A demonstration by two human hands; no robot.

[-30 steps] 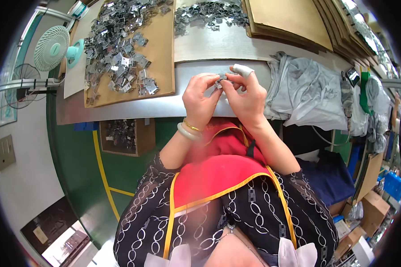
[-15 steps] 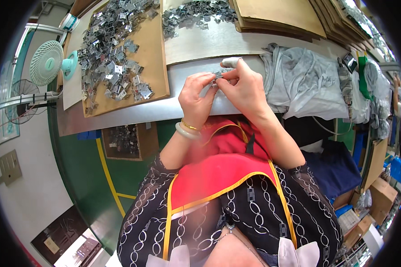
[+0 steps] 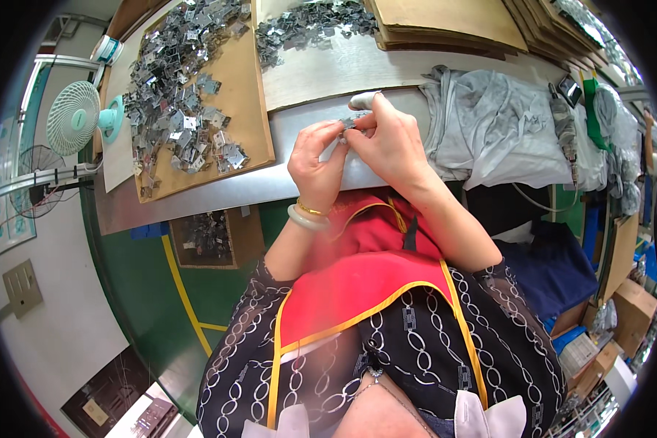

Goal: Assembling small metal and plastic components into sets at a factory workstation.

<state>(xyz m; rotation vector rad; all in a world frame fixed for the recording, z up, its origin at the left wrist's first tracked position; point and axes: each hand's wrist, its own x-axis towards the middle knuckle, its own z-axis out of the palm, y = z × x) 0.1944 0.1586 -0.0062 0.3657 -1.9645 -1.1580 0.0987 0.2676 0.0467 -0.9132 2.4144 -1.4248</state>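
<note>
Over the front edge of the metal workbench [image 3: 292, 179], both hands pinch one small grey metal part [image 3: 349, 124], mostly covered by the fingers. My left hand [image 3: 318, 162] holds it from the left between thumb and fingertips. From the other side my right hand [image 3: 393, 146] grips it with thumb and forefinger; a whitish wrap covers one raised finger. A heap of similar small metal pieces [image 3: 171, 117] lies on a brown board [image 3: 263, 139] to the left of my hands. Farther back, more such pieces [image 3: 317, 25] are spread on a pale sheet [image 3: 328, 69].
Crumpled grey cloth [image 3: 500, 135] lies right of my hands. Stacked brown boards [image 3: 452, 25] stand at the back right. A green fan [image 3: 77, 117] is at the far left. Below the bench sits a carton [image 3: 244, 237] of dark parts.
The view has shifted slightly. Both hands still hold the small metal part together, and the right hand has turned a little over it, with its fingers more bent.
</note>
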